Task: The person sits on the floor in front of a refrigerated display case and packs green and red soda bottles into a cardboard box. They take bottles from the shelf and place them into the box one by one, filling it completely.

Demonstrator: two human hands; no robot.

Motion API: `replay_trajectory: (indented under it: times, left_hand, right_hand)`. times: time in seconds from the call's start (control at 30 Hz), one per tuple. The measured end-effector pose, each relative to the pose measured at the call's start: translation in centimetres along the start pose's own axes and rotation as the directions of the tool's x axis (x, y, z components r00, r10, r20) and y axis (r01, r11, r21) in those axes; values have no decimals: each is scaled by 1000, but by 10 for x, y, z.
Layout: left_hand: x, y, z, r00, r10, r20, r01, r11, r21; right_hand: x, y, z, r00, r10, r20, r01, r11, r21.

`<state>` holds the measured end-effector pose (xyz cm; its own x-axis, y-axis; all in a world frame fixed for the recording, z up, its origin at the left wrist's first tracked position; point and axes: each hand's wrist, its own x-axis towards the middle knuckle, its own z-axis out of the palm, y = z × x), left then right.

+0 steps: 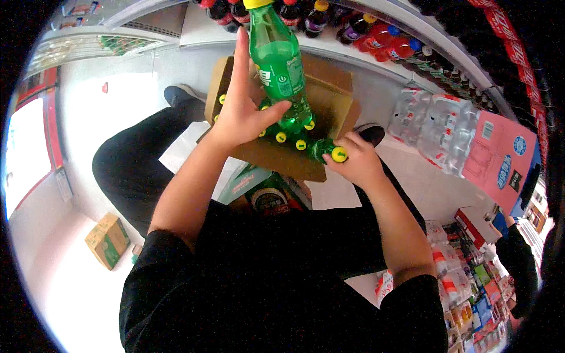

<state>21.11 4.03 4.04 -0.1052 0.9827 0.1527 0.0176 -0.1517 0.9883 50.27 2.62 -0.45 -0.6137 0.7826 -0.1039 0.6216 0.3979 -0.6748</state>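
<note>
My left hand (240, 110) holds a green plastic Sprite bottle (282, 66) upright above an open cardboard carton (291, 165). Its thumb lies across the lower part of the bottle and the index finger points up along the side. Around a second green bottle (321, 149) with a yellow cap, at the carton's near right corner, my right hand (359, 161) is closed. Several more bottles stand in the carton, seen mostly as yellow caps (281, 137). The bodies of these are largely hidden by my left hand, the raised bottle and the carton wall.
Beyond the carton runs a white shelf (207, 33) with bottled drinks (315, 20). Shrink-wrapped clear bottles (441, 128) and a pink carton (501, 159) stand to the right. Another person's dark sleeve (516, 251) shows at the right edge. A small box (108, 240) sits on the floor at left.
</note>
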Motion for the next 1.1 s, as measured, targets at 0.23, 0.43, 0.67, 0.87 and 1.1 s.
replay_trajectory:
  times: [0.23, 0.43, 0.67, 0.87, 1.1]
  left_hand:
    - [1, -19, -1, 952, -305, -19, 303, 951, -54]
    - [-1, -46, 36, 919, -362, 154, 364, 931, 16]
    - [-6, -123, 71, 832, -338, 440, 176, 913, 369]
    - [-6, -170, 98, 639, -447, 626, 109, 858, 502]
    - [-24, -215, 115, 416, -498, 761, -183, 774, 606]
  right_hand:
    - [-11, 22, 42, 909, 219, 355, -177, 973, -145]
    - [-17, 41, 81, 860, 134, 493, -58, 984, -166]
    - [-21, 74, 111, 850, 205, 485, -190, 978, -80]
    - [27, 32, 30, 606, 394, 691, -288, 918, -271]
    - [45, 10, -76, 810, 349, 471, -261, 934, -242]
